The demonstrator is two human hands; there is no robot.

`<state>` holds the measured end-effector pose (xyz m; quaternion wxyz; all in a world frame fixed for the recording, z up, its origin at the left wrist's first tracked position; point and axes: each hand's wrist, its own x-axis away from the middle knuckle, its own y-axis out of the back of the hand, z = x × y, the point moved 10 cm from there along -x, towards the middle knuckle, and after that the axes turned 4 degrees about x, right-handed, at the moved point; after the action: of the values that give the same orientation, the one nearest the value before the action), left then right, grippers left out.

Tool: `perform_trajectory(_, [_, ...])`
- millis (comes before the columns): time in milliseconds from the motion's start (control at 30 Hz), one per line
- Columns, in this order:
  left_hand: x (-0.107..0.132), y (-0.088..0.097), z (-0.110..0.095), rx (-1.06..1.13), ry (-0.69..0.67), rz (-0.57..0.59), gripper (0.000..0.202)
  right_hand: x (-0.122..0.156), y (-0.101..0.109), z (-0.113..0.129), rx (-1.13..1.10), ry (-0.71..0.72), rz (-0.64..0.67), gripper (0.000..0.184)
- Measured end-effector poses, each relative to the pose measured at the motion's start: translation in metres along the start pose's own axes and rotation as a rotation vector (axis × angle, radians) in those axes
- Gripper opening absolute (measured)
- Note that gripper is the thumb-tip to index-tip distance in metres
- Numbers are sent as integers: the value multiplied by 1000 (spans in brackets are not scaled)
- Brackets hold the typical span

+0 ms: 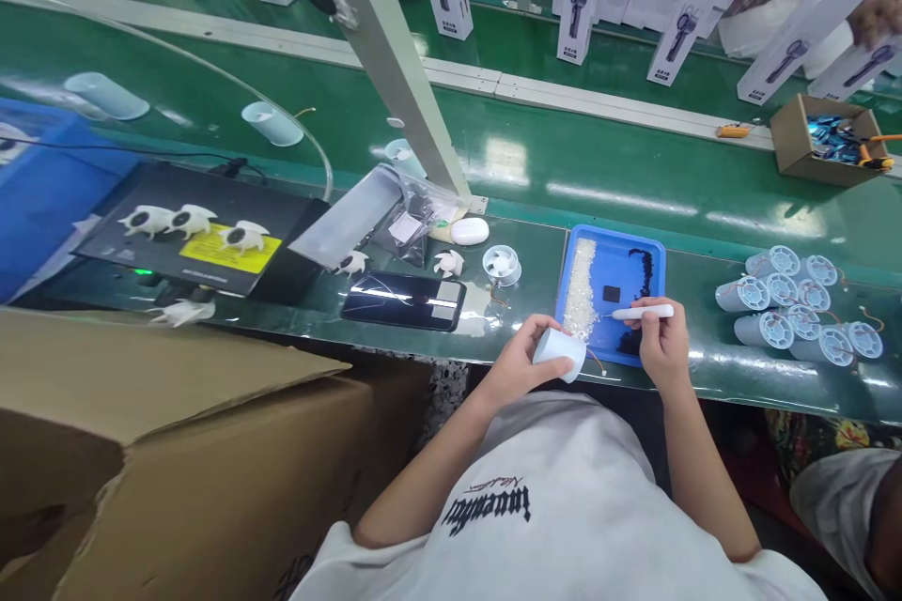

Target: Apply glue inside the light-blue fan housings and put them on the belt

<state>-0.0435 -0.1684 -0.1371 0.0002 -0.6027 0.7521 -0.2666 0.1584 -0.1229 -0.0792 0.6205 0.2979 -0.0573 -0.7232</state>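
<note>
My left hand is wrapped round a small white cylindrical fan housing, held just off the near edge of the green bench with a thin wire trailing from it. My right hand grips a white pen-shaped tool, its tip pointing left over a blue tray. The tray holds a strip of small clear parts, a pile of small black parts and a black square pad.
Several finished housings with fan grilles lie at the right. A phone, loose white impellers, a black mat with impellers and a cardboard box are at the left. Another person's hand handles product boxes at the far right.
</note>
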Motion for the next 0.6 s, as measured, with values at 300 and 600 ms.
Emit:
perform_trajectory(300, [0,-1,-2,-2,6,3,48,-1,-3,-2,33,-28,30,36])
perform_trajectory(600, [-1,1,-1,69,43,-40,48,-8,0,2,209,41,31,28])
